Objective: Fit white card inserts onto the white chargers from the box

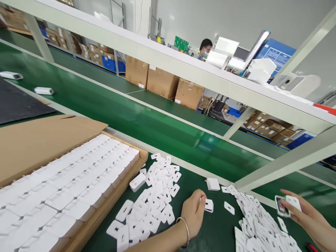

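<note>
My left hand (pixel 193 213), with a bracelet at the wrist, is closed in a pinch on a small white slotted plate (pixel 209 205) just above the green mat. At the right edge, my right hand (pixel 311 213) grips a white plastic housing (pixel 282 206) whose dark inside shows, and a second white piece (pixel 294 202) lies against its fingers. Between the hands spreads a heap of white slotted plates (pixel 258 220), with one loose plate (pixel 229 208) apart from it. Left of my left hand lies another pile of such plates (pixel 157 182).
A cardboard box (pixel 143 157) holding rows of white blocks (pixel 86 171) fills the left. A white cube-shaped piece (pixel 212 184) stands near a slanting frame post (pixel 288 164). Behind runs a green conveyor belt (pixel 157 119) under a white shelf (pixel 168 52); a person (pixel 205 47) is beyond.
</note>
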Available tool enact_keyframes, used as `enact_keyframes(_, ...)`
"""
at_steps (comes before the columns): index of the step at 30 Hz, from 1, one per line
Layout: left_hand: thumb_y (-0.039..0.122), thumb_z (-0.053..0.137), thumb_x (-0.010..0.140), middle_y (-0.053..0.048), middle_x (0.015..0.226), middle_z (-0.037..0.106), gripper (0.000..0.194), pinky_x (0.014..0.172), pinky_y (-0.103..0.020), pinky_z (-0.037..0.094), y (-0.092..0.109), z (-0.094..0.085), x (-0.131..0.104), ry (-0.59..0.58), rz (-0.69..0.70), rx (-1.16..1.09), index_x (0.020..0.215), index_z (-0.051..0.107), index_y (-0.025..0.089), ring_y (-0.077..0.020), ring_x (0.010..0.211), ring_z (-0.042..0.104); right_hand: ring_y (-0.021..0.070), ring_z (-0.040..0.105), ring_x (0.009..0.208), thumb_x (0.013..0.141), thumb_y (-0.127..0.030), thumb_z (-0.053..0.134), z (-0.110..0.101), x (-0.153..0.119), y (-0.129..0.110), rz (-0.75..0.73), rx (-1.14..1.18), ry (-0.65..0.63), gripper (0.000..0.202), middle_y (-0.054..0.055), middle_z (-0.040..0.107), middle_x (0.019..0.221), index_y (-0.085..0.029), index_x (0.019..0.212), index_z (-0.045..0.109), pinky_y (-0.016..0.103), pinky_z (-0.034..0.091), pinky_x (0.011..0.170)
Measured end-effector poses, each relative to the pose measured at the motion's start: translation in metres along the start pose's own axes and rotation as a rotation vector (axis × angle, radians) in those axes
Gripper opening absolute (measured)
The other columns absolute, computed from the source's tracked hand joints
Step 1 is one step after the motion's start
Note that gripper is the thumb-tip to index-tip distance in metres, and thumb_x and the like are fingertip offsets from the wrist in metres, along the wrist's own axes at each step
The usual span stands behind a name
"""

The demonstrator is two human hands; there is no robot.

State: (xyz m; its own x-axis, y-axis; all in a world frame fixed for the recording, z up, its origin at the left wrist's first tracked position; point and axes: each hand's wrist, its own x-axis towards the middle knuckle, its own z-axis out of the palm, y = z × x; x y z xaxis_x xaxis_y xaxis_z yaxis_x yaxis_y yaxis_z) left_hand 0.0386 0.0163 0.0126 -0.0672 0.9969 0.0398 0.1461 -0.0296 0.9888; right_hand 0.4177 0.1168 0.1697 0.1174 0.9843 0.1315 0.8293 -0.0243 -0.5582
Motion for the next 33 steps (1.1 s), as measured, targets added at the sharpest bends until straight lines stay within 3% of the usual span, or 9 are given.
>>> enact_keyframes(2,0.043,0.029,0.106,0.000,0.083,0.059,0.035,0.071,-0.032,0.034,0.000,0.000,0.000,-0.004,0.006,-0.003,0.094,0.056,0.025,-0.0192,0.077,0.057,0.0393,0.077,0.111,0.071,-0.072,0.075,-0.003,-0.029,-0.032,0.006,0.056,-0.194,0.064,0.012,0.079,0.124,-0.043,0.128,0.070,0.047,0.068,0.083)
enact_keyframes(4,0.043,0.031,0.106,0.000,0.084,0.059,0.033,0.073,-0.032,0.035,-0.002,0.001,0.000,-0.001,0.010,-0.028,0.094,0.056,0.025,-0.0196,0.079,0.058,0.0366,0.076,0.109,0.077,-0.066,0.075,0.016,-0.046,-0.075,-0.077,0.029,-0.303,0.067,0.011,0.076,0.131,-0.037,0.136,0.066,0.045,0.066,0.086)
enact_keyframes(7,0.049,0.032,0.105,0.000,0.084,0.058,0.035,0.075,-0.032,0.038,-0.008,0.001,0.000,0.008,0.003,-0.128,0.096,0.055,0.024,-0.0194,0.080,0.056,0.0309,0.074,0.112,0.086,-0.056,0.068,0.079,-0.047,-0.133,-0.280,-0.070,-0.232,0.056,0.009,0.074,0.133,-0.029,0.135,0.065,0.042,0.060,0.097)
enact_keyframes(10,0.064,0.031,0.103,0.001,0.080,0.052,0.047,0.068,-0.030,0.038,-0.014,0.000,0.003,-0.005,-0.025,-0.265,0.097,0.054,0.024,-0.0170,0.073,0.050,0.0270,0.073,0.109,0.089,-0.034,0.065,0.144,-0.031,-0.158,-0.322,-0.229,-0.213,0.049,0.009,0.073,0.128,-0.025,0.137,0.063,0.039,0.058,0.096)
enact_keyframes(14,0.082,0.031,0.095,0.005,0.074,0.043,0.064,0.060,-0.028,0.035,-0.013,-0.004,0.005,-0.003,-0.066,-0.396,0.096,0.052,0.022,-0.0137,0.063,0.038,0.0296,0.073,0.103,0.086,-0.028,0.073,0.183,-0.027,-0.156,-0.303,-0.245,-0.190,0.052,0.012,0.073,0.116,-0.020,0.136,0.065,0.042,0.057,0.091)
enact_keyframes(19,0.079,0.033,0.097,0.005,0.071,0.042,0.061,0.060,-0.028,0.035,-0.010,-0.002,0.004,0.013,-0.017,-0.366,0.095,0.054,0.022,-0.0136,0.061,0.036,0.0383,0.054,0.138,0.094,-0.037,0.067,0.166,-0.061,-0.144,-0.433,-0.166,-0.043,0.064,0.017,0.056,0.147,-0.026,0.155,0.048,0.060,0.045,0.113)
enact_keyframes(22,0.071,0.034,0.101,0.002,0.078,0.049,0.054,0.065,-0.029,0.038,-0.012,-0.002,0.002,-0.013,-0.001,-0.347,0.098,0.055,0.021,-0.0149,0.067,0.043,0.0308,0.057,0.135,0.100,-0.037,0.061,0.156,-0.091,-0.141,-0.608,0.025,-0.181,0.050,0.010,0.056,0.147,-0.035,0.149,0.054,0.052,0.050,0.112)
enact_keyframes(26,0.066,0.033,0.104,-0.001,0.091,0.057,0.050,0.074,-0.031,0.043,-0.015,-0.007,-0.001,-0.072,0.037,-0.328,0.104,0.056,0.021,-0.0176,0.080,0.053,0.0246,0.066,0.120,0.097,-0.035,0.069,0.164,-0.119,-0.136,-0.638,0.221,-0.429,0.051,0.008,0.061,0.143,-0.035,0.147,0.058,0.042,0.057,0.104)
enact_keyframes(33,0.066,0.031,0.106,-0.003,0.096,0.060,0.051,0.082,-0.034,0.047,-0.014,-0.013,-0.003,-0.119,0.122,-0.259,0.105,0.055,0.021,-0.0194,0.087,0.057,0.0215,0.071,0.097,0.102,-0.032,0.063,0.192,-0.133,-0.121,-0.653,0.335,-0.237,0.029,0.008,0.070,0.120,-0.030,0.130,0.070,0.037,0.062,0.087)
